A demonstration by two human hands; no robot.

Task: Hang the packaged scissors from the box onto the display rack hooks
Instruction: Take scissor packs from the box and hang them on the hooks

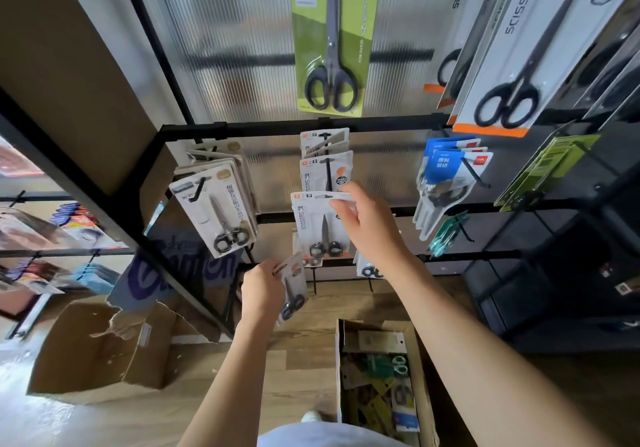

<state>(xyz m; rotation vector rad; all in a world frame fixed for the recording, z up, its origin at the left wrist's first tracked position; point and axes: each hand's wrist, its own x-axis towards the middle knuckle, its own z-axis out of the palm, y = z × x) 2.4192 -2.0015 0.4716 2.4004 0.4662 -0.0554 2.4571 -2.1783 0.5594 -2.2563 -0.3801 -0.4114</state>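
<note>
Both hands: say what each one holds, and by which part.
The right hand pinches the top edge of a white scissors pack at the middle hook. The left hand grips another scissors pack near its top, held lower down.

A shop: packaged scissors (330, 36) on rack hooks (327, 169).

My right hand (367, 228) covers the top right corner of the white scissors pack (320, 226), so I can't tell whether its hang hole is on a hook. The box (420, 377) runs off the bottom edge (contents a blurred jumble). Left-side shelves (41, 238) are smeared.
</note>
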